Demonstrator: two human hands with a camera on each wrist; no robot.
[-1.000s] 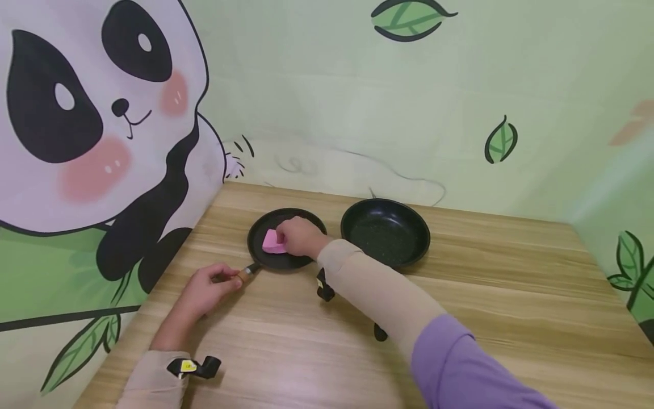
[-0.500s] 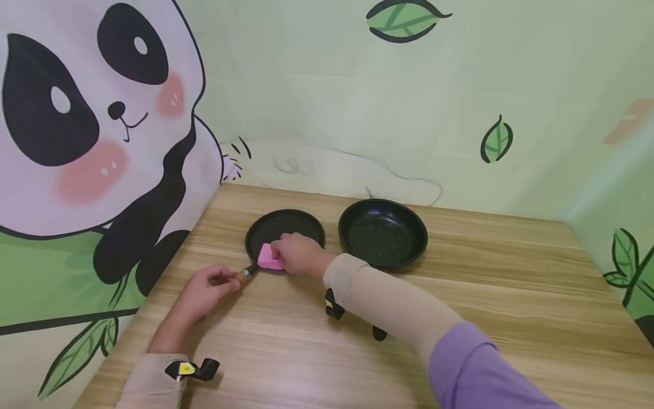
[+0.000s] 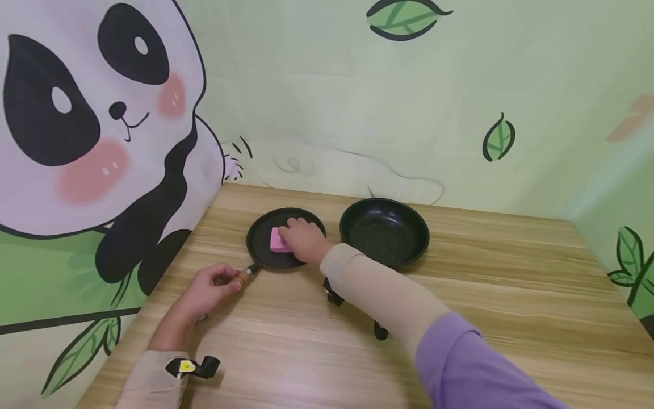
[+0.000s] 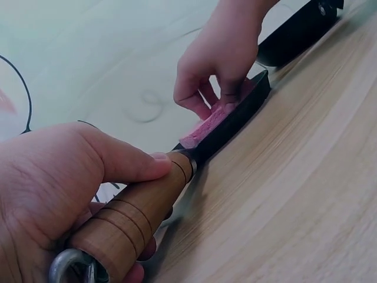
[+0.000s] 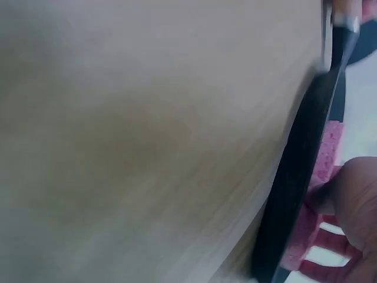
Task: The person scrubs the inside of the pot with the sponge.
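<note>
A shallow black frying pan (image 3: 259, 238) lies on the wooden table. My left hand (image 3: 208, 291) grips its wooden handle (image 4: 138, 215), the thumb along the top and the fingers curled beneath. Over the pan, my right hand (image 3: 305, 240) pinches a pink sponge (image 3: 279, 241) between thumb and fingers. The sponge lies flat against the inside of the pan, as the left wrist view also shows. In the right wrist view the near wall of the pan (image 5: 294, 168) covers part of the sponge.
A deeper black frying pan (image 3: 383, 233) stands just to the right, its dark handle (image 3: 380, 330) pointing toward me and partly hidden under my right forearm. Behind the table (image 3: 511, 272) rises a green wall (image 3: 327, 102); a panda mural (image 3: 102, 113) covers the left side.
My right hand slid the sponge toward the handle side of the pan, then back up and right to near the middle. My left hand keeps its hold on the handle.
</note>
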